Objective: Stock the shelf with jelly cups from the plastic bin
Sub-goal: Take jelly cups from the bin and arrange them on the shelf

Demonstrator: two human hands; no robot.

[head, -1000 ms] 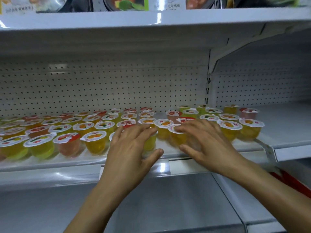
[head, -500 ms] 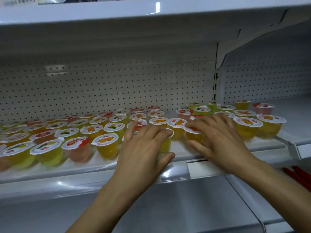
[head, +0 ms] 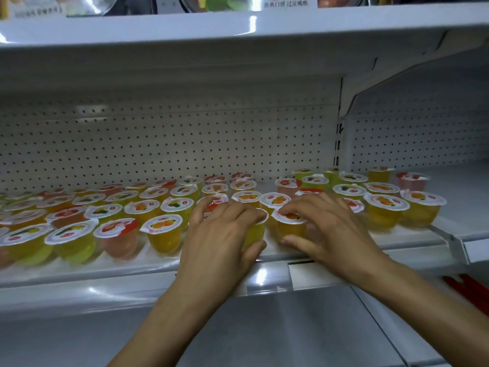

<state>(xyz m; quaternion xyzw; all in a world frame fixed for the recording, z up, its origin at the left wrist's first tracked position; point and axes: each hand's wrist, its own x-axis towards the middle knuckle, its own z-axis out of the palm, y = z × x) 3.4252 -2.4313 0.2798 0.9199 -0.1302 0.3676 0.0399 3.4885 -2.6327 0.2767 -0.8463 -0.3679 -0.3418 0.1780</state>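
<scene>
Plainly, we see both hands at the front edge of the white shelf (head: 132, 268), each set over a cup. The left hand (head: 219, 242) has its fingers (head: 211, 210) spread a little and gently bent, lying across the lid of a yellow jelly cup (head: 255, 231), while its thumb (head: 254, 250) curls against the cup's front wall low down, so we read this as a loose grip from above. The right hand (head: 336, 231) is just beside it, its fingers (head: 299, 207) arched over the near rim of an orange-lidded jelly cup (head: 289, 223); the index finger lies on the lid and the thumb (head: 293, 241) presses the cup's base from the front, pinching it. Both cups stand upright on the shelf, near each other in the front row, with the two thumbs close but apart. To the left and behind we see the rows of jelly cups (head: 164, 231), yellow, orange and pink, lids up, filling the shelf back toward the pegboard panel (head: 185, 141); more cups stand to the right of the right hand. How much of either cup's far side the fingers reach, we cannot tell. Below runs a bare grey lower shelf (head: 264, 327).
</scene>
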